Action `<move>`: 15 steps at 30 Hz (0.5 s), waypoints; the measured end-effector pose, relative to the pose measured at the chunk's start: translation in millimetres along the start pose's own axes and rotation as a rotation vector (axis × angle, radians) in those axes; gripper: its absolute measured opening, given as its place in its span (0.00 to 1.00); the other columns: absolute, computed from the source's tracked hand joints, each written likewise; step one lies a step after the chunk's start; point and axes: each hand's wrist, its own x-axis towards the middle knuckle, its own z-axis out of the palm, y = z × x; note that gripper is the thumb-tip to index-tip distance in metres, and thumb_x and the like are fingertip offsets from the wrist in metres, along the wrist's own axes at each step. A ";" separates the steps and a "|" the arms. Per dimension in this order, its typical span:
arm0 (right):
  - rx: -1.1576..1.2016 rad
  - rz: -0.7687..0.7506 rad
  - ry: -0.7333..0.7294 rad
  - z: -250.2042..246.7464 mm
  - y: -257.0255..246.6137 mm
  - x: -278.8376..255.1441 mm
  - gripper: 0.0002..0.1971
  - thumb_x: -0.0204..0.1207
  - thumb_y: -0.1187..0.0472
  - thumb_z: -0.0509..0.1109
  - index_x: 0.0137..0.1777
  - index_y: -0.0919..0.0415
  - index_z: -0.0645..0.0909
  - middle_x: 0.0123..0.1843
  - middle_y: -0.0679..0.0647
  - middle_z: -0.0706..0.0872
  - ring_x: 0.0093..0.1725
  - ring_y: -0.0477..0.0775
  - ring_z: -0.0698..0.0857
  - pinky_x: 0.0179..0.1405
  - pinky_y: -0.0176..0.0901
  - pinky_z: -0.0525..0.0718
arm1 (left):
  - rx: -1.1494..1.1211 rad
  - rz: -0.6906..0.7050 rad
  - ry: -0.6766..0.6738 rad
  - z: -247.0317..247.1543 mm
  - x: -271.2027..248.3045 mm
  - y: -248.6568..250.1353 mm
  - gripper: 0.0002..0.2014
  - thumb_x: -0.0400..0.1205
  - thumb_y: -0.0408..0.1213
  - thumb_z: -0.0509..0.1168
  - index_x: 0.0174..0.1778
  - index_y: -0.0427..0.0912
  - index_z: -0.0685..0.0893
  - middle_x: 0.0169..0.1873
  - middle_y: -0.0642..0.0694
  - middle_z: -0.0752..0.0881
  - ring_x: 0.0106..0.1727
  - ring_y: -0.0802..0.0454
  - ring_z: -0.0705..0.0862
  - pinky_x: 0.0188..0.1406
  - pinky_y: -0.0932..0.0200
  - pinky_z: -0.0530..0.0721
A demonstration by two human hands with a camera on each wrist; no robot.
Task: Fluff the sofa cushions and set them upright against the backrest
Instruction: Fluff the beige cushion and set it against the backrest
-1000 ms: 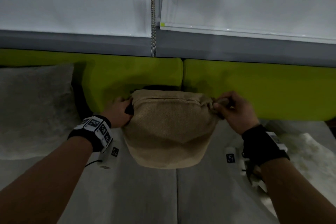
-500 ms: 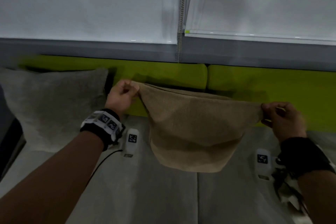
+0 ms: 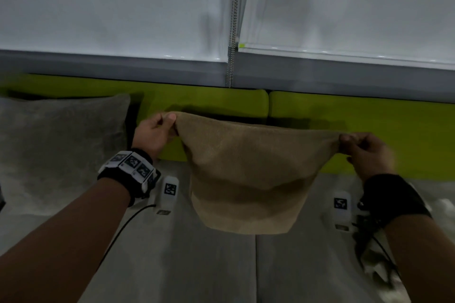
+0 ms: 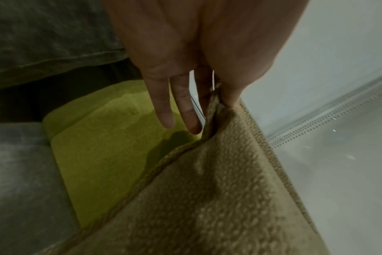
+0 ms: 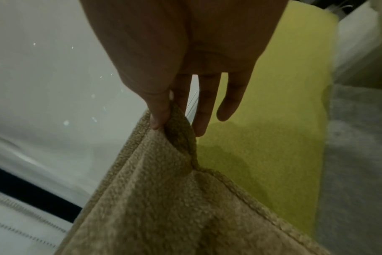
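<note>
Left hand [image 3: 154,132] pinching one top corner of the tan cushion [image 3: 248,179] between thumb and forefinger, other fingers [image 4: 167,110] hanging straight. Right hand [image 3: 366,152] pinching the opposite corner likewise, both arms extended forward, cushion hanging stretched above the grey seat [image 3: 187,265] before the green backrest [image 3: 369,128]. Two cushions counted: one tan, one grey cushion [image 3: 61,142] leaning at far left.

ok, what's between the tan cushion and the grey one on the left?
Head view: the left hand, pinching the tan cushion corner, with green backrest behind it. Grey cushion leans untouched.
</note>
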 end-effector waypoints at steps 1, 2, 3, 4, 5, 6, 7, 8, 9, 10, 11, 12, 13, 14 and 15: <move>-0.061 -0.020 0.010 2.1 -4.9 1.6 0.31 0.59 0.19 0.72 0.43 0.47 0.83 0.48 0.56 0.91 0.50 0.65 0.89 0.51 0.72 0.88 | 0.043 0.014 0.019 1.1 1.3 1.6 0.11 0.85 0.51 0.65 0.45 0.50 0.87 0.46 0.44 0.89 0.48 0.45 0.89 0.55 0.39 0.90; -0.105 -0.042 0.020 4.3 -10.3 2.2 0.25 0.66 0.26 0.72 0.43 0.48 0.83 0.49 0.56 0.91 0.50 0.66 0.89 0.51 0.70 0.88 | 0.090 0.038 0.024 2.9 4.2 1.5 0.12 0.85 0.53 0.65 0.47 0.49 0.87 0.47 0.44 0.89 0.48 0.44 0.89 0.55 0.38 0.90; -0.150 -0.070 0.049 6.5 -16.3 0.7 0.17 0.73 0.35 0.73 0.47 0.48 0.83 0.53 0.57 0.90 0.52 0.66 0.89 0.51 0.66 0.88 | 0.151 0.055 0.012 3.5 6.6 1.1 0.13 0.84 0.55 0.65 0.49 0.50 0.86 0.49 0.44 0.89 0.51 0.43 0.89 0.56 0.39 0.89; -0.180 -0.098 0.098 7.9 -19.8 -1.2 0.10 0.78 0.45 0.72 0.53 0.49 0.83 0.58 0.58 0.89 0.56 0.67 0.88 0.51 0.61 0.86 | 0.202 0.083 0.019 4.2 7.2 2.0 0.14 0.83 0.56 0.66 0.53 0.50 0.85 0.52 0.45 0.87 0.55 0.42 0.88 0.59 0.42 0.87; -0.194 -0.150 0.165 8.6 -22.5 -5.5 0.11 0.82 0.53 0.71 0.61 0.53 0.82 0.63 0.59 0.87 0.60 0.66 0.87 0.51 0.57 0.83 | 0.225 0.095 0.044 4.8 6.9 2.4 0.16 0.82 0.55 0.67 0.59 0.49 0.84 0.56 0.46 0.85 0.59 0.44 0.86 0.61 0.45 0.85; -0.203 -0.256 0.233 7.8 -24.0 -11.8 0.13 0.83 0.58 0.70 0.66 0.57 0.80 0.66 0.60 0.85 0.61 0.66 0.85 0.52 0.57 0.82 | 0.217 0.132 0.094 6.1 4.9 2.7 0.20 0.81 0.53 0.70 0.65 0.49 0.81 0.61 0.46 0.82 0.61 0.45 0.83 0.63 0.47 0.83; -0.213 -0.411 0.286 9.5 -26.6 -21.6 0.14 0.83 0.61 0.69 0.67 0.60 0.80 0.65 0.62 0.84 0.61 0.67 0.84 0.53 0.59 0.82 | 0.208 0.219 0.168 6.9 0.0 4.7 0.23 0.80 0.50 0.72 0.69 0.47 0.79 0.63 0.45 0.80 0.61 0.45 0.82 0.62 0.47 0.83; -0.235 -0.572 0.286 14.6 -30.8 -36.0 0.12 0.83 0.63 0.67 0.65 0.62 0.81 0.63 0.64 0.84 0.60 0.69 0.84 0.54 0.60 0.82 | 0.215 0.349 0.239 10.0 -9.1 8.7 0.23 0.80 0.47 0.72 0.69 0.44 0.78 0.61 0.44 0.78 0.60 0.43 0.81 0.61 0.47 0.83; -0.268 -0.721 0.232 23.7 -34.5 -53.0 0.11 0.83 0.63 0.65 0.62 0.63 0.82 0.62 0.64 0.84 0.59 0.70 0.83 0.56 0.61 0.82 | 0.245 0.483 0.262 15.5 -21.0 12.2 0.21 0.81 0.44 0.71 0.68 0.41 0.78 0.58 0.44 0.76 0.58 0.41 0.81 0.60 0.47 0.82; -0.297 -0.828 0.125 36.7 -39.3 -72.0 0.11 0.84 0.61 0.63 0.63 0.62 0.82 0.63 0.63 0.83 0.59 0.71 0.84 0.57 0.63 0.83 | 0.279 0.590 0.215 24.7 -37.1 16.3 0.18 0.82 0.43 0.69 0.66 0.41 0.78 0.58 0.46 0.76 0.57 0.42 0.80 0.60 0.49 0.80; -0.320 -0.878 -0.018 51.8 -44.2 -88.1 0.14 0.86 0.56 0.61 0.66 0.58 0.81 0.66 0.61 0.82 0.61 0.71 0.84 0.59 0.65 0.83 | 0.304 0.642 0.105 37.4 -56.1 19.7 0.16 0.83 0.43 0.66 0.66 0.44 0.78 0.59 0.47 0.76 0.58 0.44 0.79 0.61 0.54 0.78; -0.360 -0.892 -0.161 68.3 -46.1 -100.1 0.18 0.88 0.50 0.58 0.70 0.55 0.80 0.70 0.60 0.82 0.66 0.71 0.83 0.64 0.68 0.81 | 0.318 0.657 -0.036 52.2 -74.5 22.6 0.15 0.85 0.43 0.64 0.67 0.47 0.78 0.62 0.47 0.77 0.61 0.48 0.79 0.64 0.58 0.76; -0.436 -0.882 -0.280 84.8 -44.3 -108.6 0.23 0.88 0.44 0.55 0.76 0.52 0.77 0.76 0.59 0.80 0.74 0.69 0.79 0.71 0.71 0.77 | 0.354 0.684 -0.161 68.2 -87.0 19.8 0.15 0.86 0.44 0.61 0.69 0.48 0.78 0.66 0.47 0.78 0.65 0.51 0.78 0.68 0.58 0.75; -0.557 -0.843 -0.359 98.4 -40.2 -111.4 0.27 0.88 0.40 0.51 0.81 0.49 0.73 0.83 0.57 0.74 0.82 0.66 0.71 0.78 0.73 0.69 | 0.442 0.722 -0.257 84.0 -96.0 12.9 0.18 0.88 0.46 0.57 0.73 0.48 0.77 0.72 0.46 0.77 0.71 0.51 0.76 0.74 0.54 0.73; -0.669 -0.785 -0.391 107.3 -35.2 -108.8 0.30 0.87 0.35 0.47 0.85 0.45 0.66 0.87 0.53 0.67 0.87 0.62 0.62 0.83 0.73 0.59 | 0.590 0.755 -0.311 96.5 -98.4 2.1 0.22 0.89 0.50 0.53 0.78 0.50 0.75 0.78 0.47 0.74 0.78 0.49 0.72 0.78 0.46 0.69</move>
